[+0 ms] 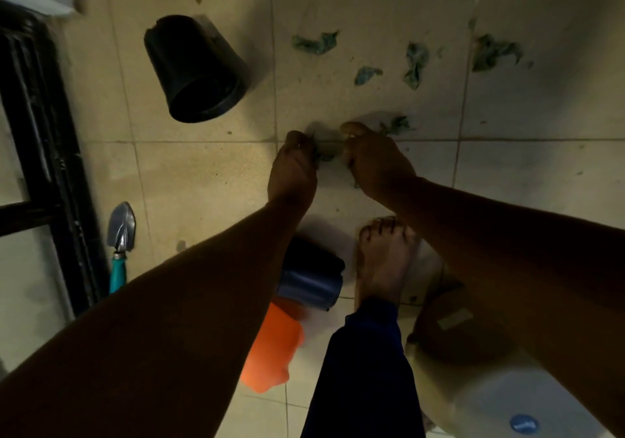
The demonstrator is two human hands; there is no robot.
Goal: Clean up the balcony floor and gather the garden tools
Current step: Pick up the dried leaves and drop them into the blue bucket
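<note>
Both hands reach down to the beige tiled floor (203,173) at mid-frame. My left hand (292,170) pinches crumpled green leaves (323,153), and my right hand (375,163) curls round the same clump from the other side. More torn green leaves lie beyond: one scrap (316,42), another (367,75), a third (416,63), and several further right (492,52). A trowel (120,244) with a grey blade and teal handle lies at the left. A black plant pot (194,68) lies tipped on its side at the upper left.
A black metal frame (44,153) runs down the left edge. Near my bare foot (382,258) lie a dark blue pot (309,275) on its side and an orange object (274,349). A cream-coloured container (473,387) sits at the lower right. Soil specks dot the tiles.
</note>
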